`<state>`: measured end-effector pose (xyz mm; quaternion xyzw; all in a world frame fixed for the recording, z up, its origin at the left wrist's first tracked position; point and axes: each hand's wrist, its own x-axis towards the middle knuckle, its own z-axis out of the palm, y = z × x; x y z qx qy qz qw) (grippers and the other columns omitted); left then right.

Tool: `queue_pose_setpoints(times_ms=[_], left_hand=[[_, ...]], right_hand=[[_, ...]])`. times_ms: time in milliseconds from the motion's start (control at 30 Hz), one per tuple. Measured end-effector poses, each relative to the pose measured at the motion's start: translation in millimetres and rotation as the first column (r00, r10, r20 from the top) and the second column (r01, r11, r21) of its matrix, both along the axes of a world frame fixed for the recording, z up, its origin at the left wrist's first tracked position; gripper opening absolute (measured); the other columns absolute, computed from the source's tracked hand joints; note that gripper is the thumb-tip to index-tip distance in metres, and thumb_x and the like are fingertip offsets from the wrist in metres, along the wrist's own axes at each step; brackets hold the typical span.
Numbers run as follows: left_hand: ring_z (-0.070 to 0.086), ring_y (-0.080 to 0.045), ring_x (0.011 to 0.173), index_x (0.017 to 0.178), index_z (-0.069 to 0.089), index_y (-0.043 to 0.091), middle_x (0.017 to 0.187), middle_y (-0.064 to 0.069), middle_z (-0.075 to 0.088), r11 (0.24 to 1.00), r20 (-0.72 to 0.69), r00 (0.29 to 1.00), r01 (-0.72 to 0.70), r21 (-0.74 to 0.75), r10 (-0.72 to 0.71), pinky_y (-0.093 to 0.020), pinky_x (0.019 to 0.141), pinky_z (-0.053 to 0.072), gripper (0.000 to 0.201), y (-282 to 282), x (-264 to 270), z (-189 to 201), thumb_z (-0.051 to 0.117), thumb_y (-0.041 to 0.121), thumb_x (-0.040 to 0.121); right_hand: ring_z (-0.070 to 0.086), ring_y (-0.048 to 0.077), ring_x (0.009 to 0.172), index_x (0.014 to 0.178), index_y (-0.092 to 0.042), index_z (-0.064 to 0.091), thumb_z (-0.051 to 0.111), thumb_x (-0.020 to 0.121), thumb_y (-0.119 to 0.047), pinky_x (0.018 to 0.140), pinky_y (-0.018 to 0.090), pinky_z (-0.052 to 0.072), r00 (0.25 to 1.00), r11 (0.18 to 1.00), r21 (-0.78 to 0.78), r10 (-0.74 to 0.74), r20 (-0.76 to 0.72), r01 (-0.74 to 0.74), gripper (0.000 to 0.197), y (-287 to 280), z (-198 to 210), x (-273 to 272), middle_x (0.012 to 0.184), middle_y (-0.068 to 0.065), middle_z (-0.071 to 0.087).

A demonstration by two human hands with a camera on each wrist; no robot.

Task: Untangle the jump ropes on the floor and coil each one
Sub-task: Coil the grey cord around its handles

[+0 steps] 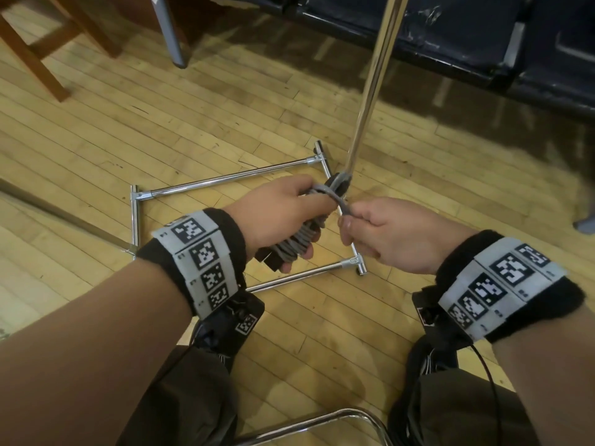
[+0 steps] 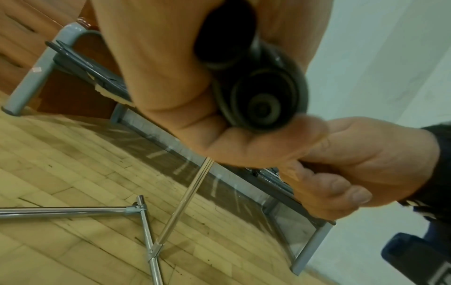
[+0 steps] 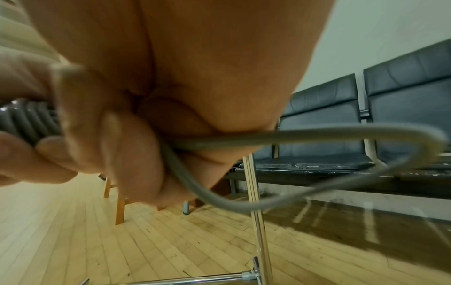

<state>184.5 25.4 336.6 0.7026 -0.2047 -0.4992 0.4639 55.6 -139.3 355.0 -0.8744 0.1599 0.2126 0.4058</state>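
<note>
The grey plastic-coated jump rope with black cylindrical handles is off the floor, bundled in the left hand near the middle of the scene, above the pale wooden plank floor. Its cord looks light, smooth and springy: it holds a rounded loop in the right wrist view rather than falling limp, so the turns will likely try to spring open and slide over one another unless kept pinched. The handles look rigid and give the surest hold; the cord is best taken close to the bundle, where it can be drawn tight.

The left hand is fisted around both handles and the grey turns wound over them, palm toward the right, thumb on top. The right hand sits just to its right, thumb and curled fingers pinching the free length of cord, which runs up over the far end of the bundle. Both forearms reach forward and inward from the near edge, over a chrome tube stand lying on the floor.
</note>
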Motion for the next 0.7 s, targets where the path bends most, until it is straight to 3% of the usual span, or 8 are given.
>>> queue_pose_setpoints(times_ms=[67, 167, 300, 367, 400, 500, 600, 700], left_hand=[[0.066, -0.033, 0.062, 0.098, 0.065, 0.024, 0.078, -0.010, 0.065, 0.994, -0.071, 0.997, 0.002, -0.108, -0.009, -0.035, 0.047, 0.052, 0.017, 0, -3, 4, 0.069, 0.039, 0.094], [0.065, -0.034, 0.058, 0.097, 0.066, 0.022, 0.075, -0.011, 0.065, 0.983, -0.032, 0.998, 0.043, -0.179, -0.049, -0.036, 0.047, 0.054, 0.038, -3, -7, 8, 0.066, 0.060, 0.094], [0.068, -0.035, 0.056, 0.097, 0.067, 0.024, 0.073, -0.013, 0.068, 0.951, 0.017, 0.966, 0.258, -0.171, -0.259, -0.038, 0.047, 0.056, 0.030, -1, -11, 11, 0.063, 0.054, 0.098], [0.072, -0.030, 0.060, 0.099, 0.070, 0.033, 0.075, -0.008, 0.072, 0.908, 0.075, 0.911, 0.411, -0.082, -0.405, -0.049, 0.053, 0.062, 0.021, 1, -15, 10, 0.065, 0.053, 0.096], [0.074, -0.026, 0.062, 0.101, 0.070, 0.037, 0.077, -0.004, 0.073, 0.877, 0.113, 0.872, 0.481, -0.012, -0.476, -0.051, 0.059, 0.065, 0.018, 1, -18, 9, 0.066, 0.054, 0.095], [0.075, -0.020, 0.065, 0.101, 0.066, 0.045, 0.080, 0.000, 0.074, 0.763, 0.179, 0.744, 0.608, 0.218, -0.644, -0.049, 0.064, 0.067, 0.014, -1, -29, 3, 0.067, 0.057, 0.093], [0.074, -0.015, 0.060, 0.100, 0.061, 0.040, 0.078, 0.002, 0.074, 0.700, 0.296, 0.645, 0.560, 0.444, -0.704, -0.040, 0.055, 0.066, 0.021, -4, -34, -3, 0.061, 0.060, 0.095], [0.068, -0.009, 0.051, 0.117, 0.057, 0.032, 0.080, 0.003, 0.070, 0.752, 0.422, 0.647, 0.394, 0.527, -0.635, -0.020, 0.041, 0.052, 0.025, -5, -31, -8, 0.055, 0.052, 0.102]], right_hand=[[0.046, 0.010, 0.056, 0.094, -0.019, 0.066, 0.043, 0.107, -0.035, 0.054, 0.034, 0.041, 0.999, 0.995, 0.099, 0.008, -0.045, -0.003, 0.030, -1, -2, 0, 0.063, -0.006, 0.053], [0.049, 0.015, 0.063, 0.094, -0.019, 0.066, 0.045, 0.107, -0.035, 0.061, 0.038, 0.044, 0.996, 0.990, 0.140, 0.046, -0.076, -0.035, 0.029, 0, -4, 0, 0.069, -0.005, 0.055], [0.053, 0.010, 0.065, 0.094, -0.021, 0.063, 0.048, 0.106, -0.032, 0.063, 0.029, 0.048, 0.996, 0.997, 0.071, 0.034, -0.080, -0.028, 0.022, -6, -8, -4, 0.075, -0.003, 0.059], [0.059, 0.005, 0.071, 0.102, -0.025, 0.064, 0.055, 0.103, -0.026, 0.064, 0.022, 0.053, 0.991, 0.996, -0.035, 0.081, -0.105, -0.085, 0.009, -8, -7, -4, 0.086, -0.007, 0.065], [0.063, 0.006, 0.077, 0.104, -0.026, 0.065, 0.060, 0.101, -0.023, 0.069, 0.025, 0.057, 0.987, 0.986, -0.105, 0.117, -0.107, -0.128, 0.006, -8, -7, -3, 0.092, -0.007, 0.067], [0.066, 0.013, 0.079, 0.093, -0.028, 0.065, 0.066, 0.097, -0.022, 0.065, 0.028, 0.056, 0.994, 0.961, -0.256, 0.092, -0.062, -0.105, 0.007, -2, -3, 2, 0.087, -0.009, 0.065], [0.059, 0.011, 0.076, 0.089, -0.031, 0.062, 0.064, 0.098, -0.032, 0.058, 0.025, 0.048, 0.988, 0.901, -0.408, 0.115, -0.105, -0.148, 0.009, 9, 7, 8, 0.084, -0.011, 0.058], [0.053, 0.009, 0.069, 0.084, -0.029, 0.058, 0.060, 0.099, -0.034, 0.052, 0.026, 0.037, 0.988, 0.859, -0.489, 0.144, -0.056, -0.153, 0.016, 17, 16, 9, 0.078, -0.008, 0.058]])
